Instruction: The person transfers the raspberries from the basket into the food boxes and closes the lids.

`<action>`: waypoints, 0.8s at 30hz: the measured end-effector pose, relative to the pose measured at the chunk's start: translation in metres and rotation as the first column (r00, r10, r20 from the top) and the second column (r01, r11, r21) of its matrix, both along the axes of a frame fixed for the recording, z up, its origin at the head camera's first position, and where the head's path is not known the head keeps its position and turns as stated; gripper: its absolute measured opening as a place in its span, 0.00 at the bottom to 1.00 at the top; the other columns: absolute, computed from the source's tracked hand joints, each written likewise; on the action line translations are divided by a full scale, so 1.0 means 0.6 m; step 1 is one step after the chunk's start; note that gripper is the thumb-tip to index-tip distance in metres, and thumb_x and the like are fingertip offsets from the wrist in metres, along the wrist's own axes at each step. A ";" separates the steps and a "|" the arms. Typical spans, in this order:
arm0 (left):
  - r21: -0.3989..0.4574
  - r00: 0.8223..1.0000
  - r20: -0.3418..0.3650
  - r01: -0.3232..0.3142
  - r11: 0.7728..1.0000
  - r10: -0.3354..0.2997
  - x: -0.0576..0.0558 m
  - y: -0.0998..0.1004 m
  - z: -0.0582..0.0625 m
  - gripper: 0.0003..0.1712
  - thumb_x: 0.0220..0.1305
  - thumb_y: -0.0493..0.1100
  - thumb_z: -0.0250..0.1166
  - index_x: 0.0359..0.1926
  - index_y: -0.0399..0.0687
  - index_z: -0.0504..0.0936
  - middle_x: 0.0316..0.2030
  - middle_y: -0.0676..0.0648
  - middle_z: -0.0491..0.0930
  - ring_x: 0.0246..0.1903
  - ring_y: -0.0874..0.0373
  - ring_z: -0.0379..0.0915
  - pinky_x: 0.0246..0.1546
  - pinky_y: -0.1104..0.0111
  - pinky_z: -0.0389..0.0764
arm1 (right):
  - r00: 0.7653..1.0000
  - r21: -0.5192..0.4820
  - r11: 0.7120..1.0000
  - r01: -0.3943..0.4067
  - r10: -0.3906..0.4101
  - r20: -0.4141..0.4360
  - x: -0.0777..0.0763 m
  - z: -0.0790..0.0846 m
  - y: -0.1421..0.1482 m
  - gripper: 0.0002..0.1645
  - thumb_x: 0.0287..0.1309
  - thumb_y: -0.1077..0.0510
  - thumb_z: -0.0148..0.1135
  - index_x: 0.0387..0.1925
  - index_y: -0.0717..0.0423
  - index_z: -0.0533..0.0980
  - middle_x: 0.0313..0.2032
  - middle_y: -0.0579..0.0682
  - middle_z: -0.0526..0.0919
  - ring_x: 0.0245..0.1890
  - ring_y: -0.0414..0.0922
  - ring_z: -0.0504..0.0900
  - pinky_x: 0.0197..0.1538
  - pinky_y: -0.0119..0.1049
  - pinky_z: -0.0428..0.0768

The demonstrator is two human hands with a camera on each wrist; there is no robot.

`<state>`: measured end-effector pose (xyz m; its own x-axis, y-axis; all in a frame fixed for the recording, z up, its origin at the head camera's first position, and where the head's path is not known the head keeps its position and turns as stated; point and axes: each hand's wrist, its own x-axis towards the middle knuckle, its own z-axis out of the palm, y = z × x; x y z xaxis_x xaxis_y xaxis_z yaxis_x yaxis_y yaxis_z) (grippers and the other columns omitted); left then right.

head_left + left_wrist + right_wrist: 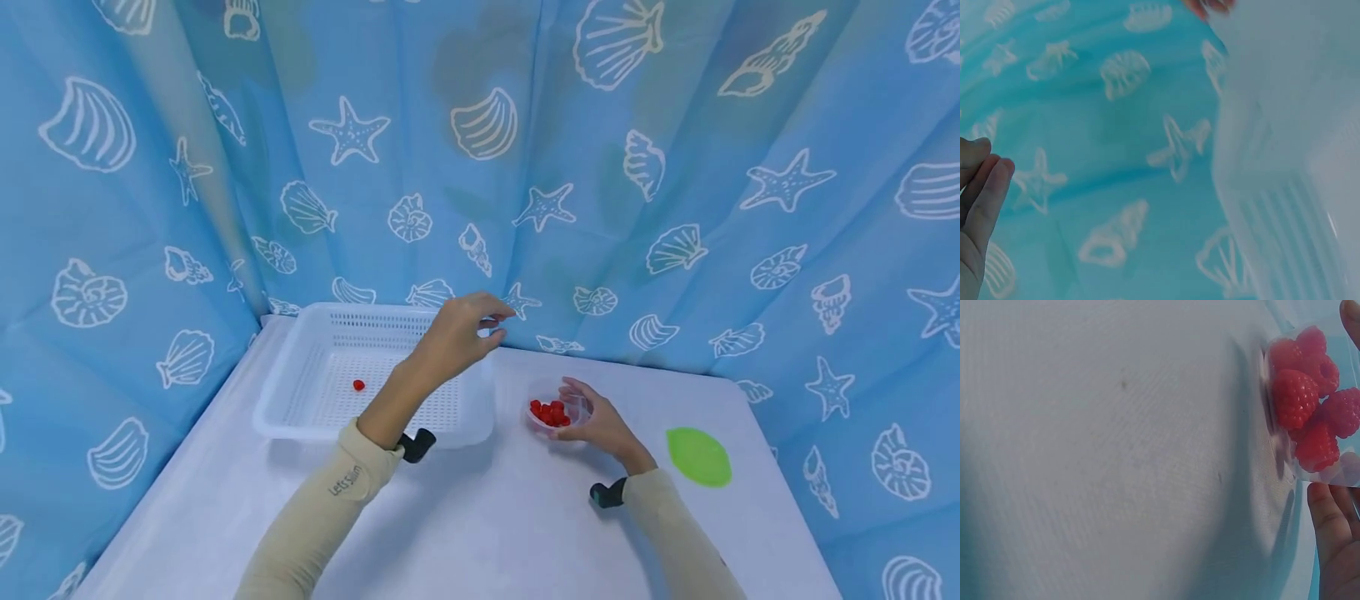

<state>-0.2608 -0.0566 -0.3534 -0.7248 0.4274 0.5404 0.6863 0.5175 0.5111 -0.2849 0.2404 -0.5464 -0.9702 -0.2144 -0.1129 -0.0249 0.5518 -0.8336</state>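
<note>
A small clear plastic bowl (537, 425) stands on the table, several red raspberries (550, 413) inside it. My right hand (600, 423) grips the bowl by its right side, thumb near and fingers on the far side. Raspberries (1295, 399) also show through the bowl's wall in the right wrist view. Up over the right end of a white plastic basket (375, 435), my left hand (463, 333) hangs in the air with bent fingers and nothing visible in them. One raspberry (358, 385) lies on the basket's slotted floor.
To the right of the right forearm, a green leaf-shaped piece (699, 457) lies flat on the white-covered table (480, 533). Behind the table and along its sides hangs a blue curtain (420, 167) with white shell and starfish prints.
</note>
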 end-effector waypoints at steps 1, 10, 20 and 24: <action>-0.023 1.000 -0.003 -0.028 0.999 0.028 -0.008 -0.009 0.002 0.16 0.59 0.31 0.68 0.49 0.39 0.84 0.45 0.44 0.83 0.44 0.54 0.82 0.44 0.71 0.81 | 1.000 -0.001 1.000 0.002 -0.002 0.003 0.000 0.000 0.000 0.68 0.28 0.46 0.85 0.73 0.39 0.57 0.66 0.47 0.68 0.68 0.53 0.61 0.57 0.54 0.75; -0.356 0.973 0.126 -0.140 0.924 0.196 -0.104 -0.131 -0.006 0.13 0.60 0.32 0.66 0.46 0.35 0.84 0.42 0.40 0.82 0.41 0.50 0.77 0.43 0.61 0.80 | 1.000 -0.007 1.000 0.013 -0.013 0.022 -0.002 -0.001 -0.001 0.69 0.28 0.47 0.85 0.73 0.39 0.56 0.66 0.48 0.68 0.67 0.53 0.63 0.55 0.51 0.78; -0.596 0.785 0.403 -0.166 0.786 0.471 -0.150 -0.245 -0.079 0.13 0.57 0.31 0.69 0.45 0.36 0.84 0.41 0.41 0.81 0.42 0.47 0.78 0.44 0.58 0.81 | 1.000 0.018 1.000 0.025 -0.026 0.009 -0.001 0.004 0.000 0.68 0.28 0.47 0.85 0.73 0.39 0.57 0.66 0.47 0.68 0.68 0.53 0.62 0.56 0.54 0.76; -0.686 0.646 0.504 -0.104 0.720 0.573 -0.152 -0.263 -0.117 0.12 0.57 0.34 0.70 0.43 0.38 0.82 0.40 0.43 0.81 0.42 0.47 0.79 0.44 0.58 0.81 | 0.999 0.020 0.999 0.033 -0.034 0.032 0.002 0.002 -0.004 0.69 0.27 0.46 0.85 0.73 0.37 0.56 0.67 0.47 0.68 0.68 0.53 0.61 0.56 0.54 0.76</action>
